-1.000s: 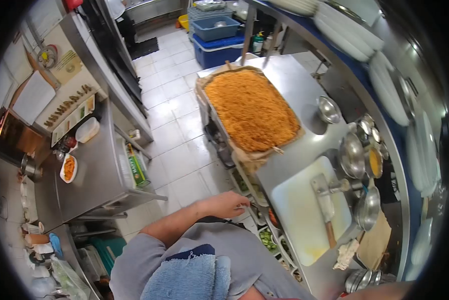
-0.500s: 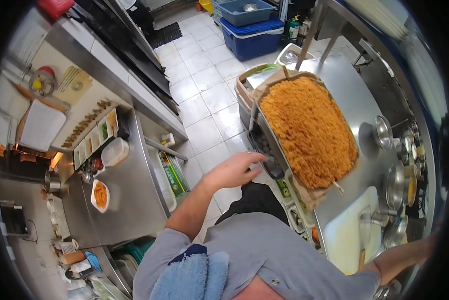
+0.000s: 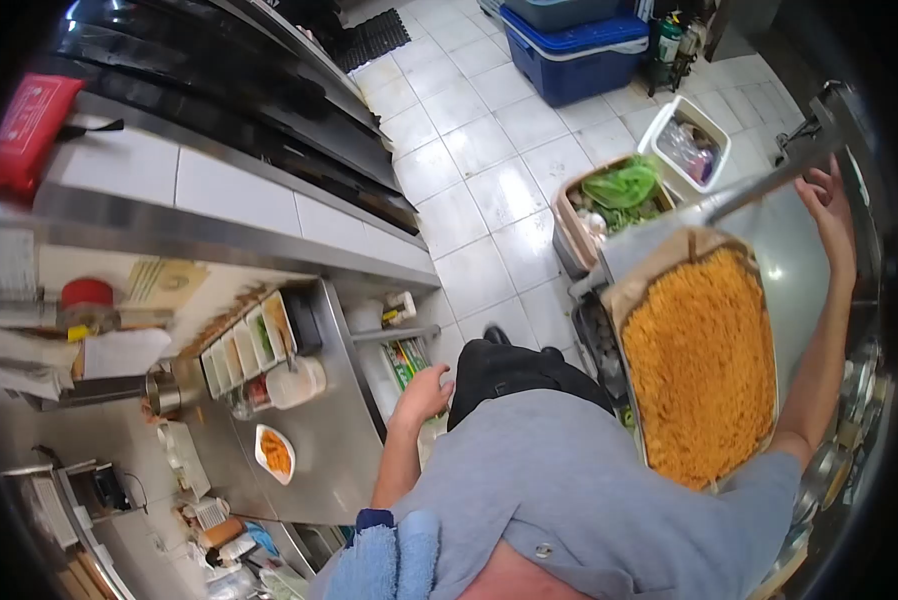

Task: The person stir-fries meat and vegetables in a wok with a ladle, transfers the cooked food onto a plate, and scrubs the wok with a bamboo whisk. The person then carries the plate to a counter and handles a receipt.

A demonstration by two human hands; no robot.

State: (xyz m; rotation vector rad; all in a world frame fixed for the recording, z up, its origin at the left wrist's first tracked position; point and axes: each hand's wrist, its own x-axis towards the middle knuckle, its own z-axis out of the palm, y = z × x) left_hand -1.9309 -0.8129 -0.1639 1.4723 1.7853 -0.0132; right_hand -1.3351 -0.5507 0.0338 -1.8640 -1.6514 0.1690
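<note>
My left hand (image 3: pixel 424 392) hangs beside my left hip with nothing visible in it, fingers loosely apart. It is nearest to the left counter's edge and a green-labelled box (image 3: pixel 406 362) on the shelf below. My right hand (image 3: pixel 827 205) is raised at the far right with its fingers apart, close to a metal shelf post (image 3: pixel 769 178); I cannot tell whether they touch. Below that arm lies a large paper-lined tray heaped with orange-brown rice (image 3: pixel 704 370), on the steel counter at my right.
At left, a steel counter (image 3: pixel 339 440) bears a white dish of orange food (image 3: pixel 275 455) and a row of ingredient containers (image 3: pixel 247 345). Beyond the tray stand a bin with green leaves (image 3: pixel 624 188) and a white bin (image 3: pixel 691 150). A blue cooler (image 3: pixel 569 60) sits on the tiled floor.
My left hand has moved from beside the tray down to my left side. My right hand has swung from the lower right up to the shelf post. The view has shifted.
</note>
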